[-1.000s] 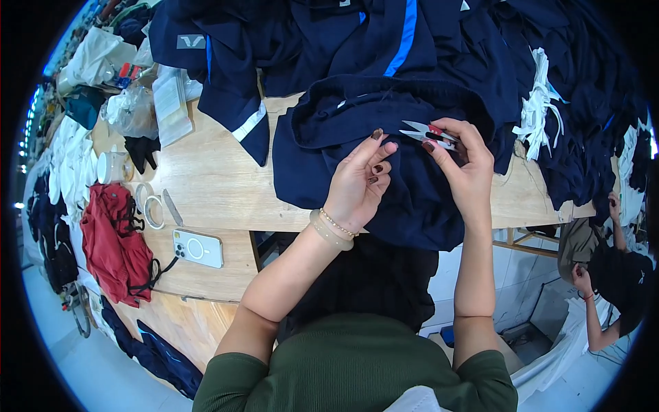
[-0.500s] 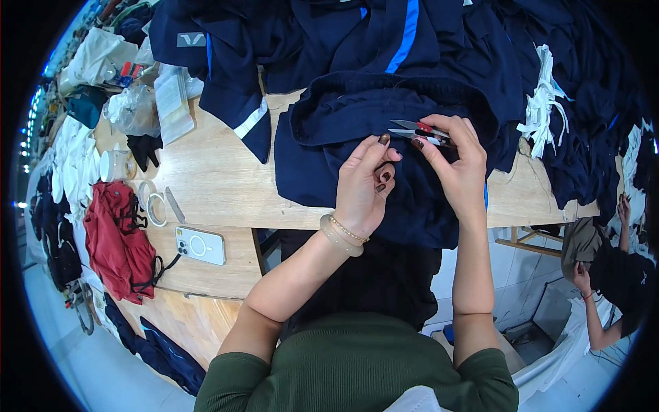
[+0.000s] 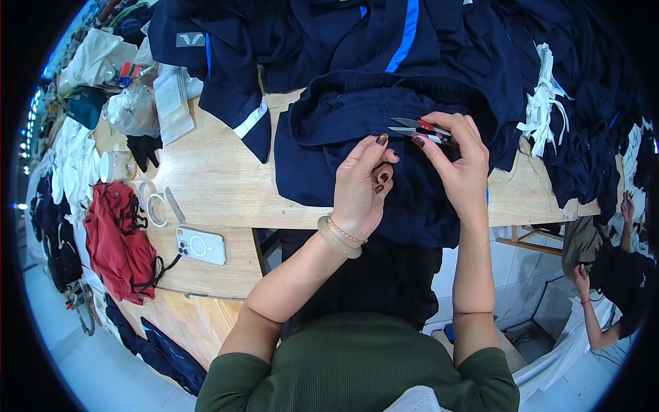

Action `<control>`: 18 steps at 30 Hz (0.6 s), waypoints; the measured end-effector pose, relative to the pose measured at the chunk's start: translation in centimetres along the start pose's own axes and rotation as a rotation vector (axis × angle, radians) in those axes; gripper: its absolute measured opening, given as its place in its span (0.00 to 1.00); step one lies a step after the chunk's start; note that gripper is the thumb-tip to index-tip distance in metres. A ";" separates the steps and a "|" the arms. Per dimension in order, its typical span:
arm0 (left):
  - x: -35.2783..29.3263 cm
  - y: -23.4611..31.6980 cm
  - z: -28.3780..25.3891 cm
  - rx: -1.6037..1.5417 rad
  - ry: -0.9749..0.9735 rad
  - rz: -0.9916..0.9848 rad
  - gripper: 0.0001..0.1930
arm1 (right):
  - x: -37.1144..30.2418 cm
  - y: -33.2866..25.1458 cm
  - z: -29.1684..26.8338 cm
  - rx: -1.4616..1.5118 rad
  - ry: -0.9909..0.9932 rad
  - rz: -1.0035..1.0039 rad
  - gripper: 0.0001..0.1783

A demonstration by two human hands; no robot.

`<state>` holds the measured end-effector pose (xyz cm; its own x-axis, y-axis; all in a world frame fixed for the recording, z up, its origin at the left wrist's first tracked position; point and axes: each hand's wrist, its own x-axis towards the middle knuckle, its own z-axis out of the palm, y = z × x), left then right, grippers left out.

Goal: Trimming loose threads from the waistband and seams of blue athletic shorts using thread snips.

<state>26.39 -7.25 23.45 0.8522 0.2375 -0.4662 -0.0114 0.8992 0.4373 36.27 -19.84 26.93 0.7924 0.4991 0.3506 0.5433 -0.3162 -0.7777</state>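
Note:
A navy garment (image 3: 309, 172) with a wide gathered waistband lies at the table's front edge, part of it hanging down toward me. Over it, my right hand (image 3: 463, 154) grips thread snips (image 3: 425, 126) with red on the handle; their two pointed blades are apart and aim left. Just left of the blades is my left hand (image 3: 364, 175), its thumb and index finger pinched together and the other fingers curled. Whatever sits in that pinch is too small to make out.
More navy garments (image 3: 453, 41) are heaped behind and to the right on the wooden table (image 3: 226, 178). White strips (image 3: 544, 103) hang at right. Leftward lie a phone (image 3: 200, 246), a red bag (image 3: 117, 240), and rolls of tape (image 3: 156, 209). A co-worker (image 3: 618, 281) is at far right.
My left hand has shifted very slightly left, and my right hand has edged slightly right. The snips have hardly moved. At far right, the co-worker's hand has moved a little.

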 end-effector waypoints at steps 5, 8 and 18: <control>-0.2 0.2 0.4 0.006 0.032 -0.009 0.04 | 0.0 -0.2 -0.2 -0.032 0.001 -0.022 0.12; -0.3 0.2 0.5 0.016 0.028 -0.012 0.04 | -0.1 -0.1 0.0 -0.012 0.004 0.000 0.12; -0.3 0.5 0.5 0.145 0.073 0.015 0.06 | 0.1 0.7 0.0 0.734 0.100 0.278 0.13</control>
<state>26.38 -7.07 24.19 0.8121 0.2813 -0.5112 0.0565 0.8341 0.5488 36.74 -19.96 26.43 0.9123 0.3943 0.1110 0.0276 0.2113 -0.9770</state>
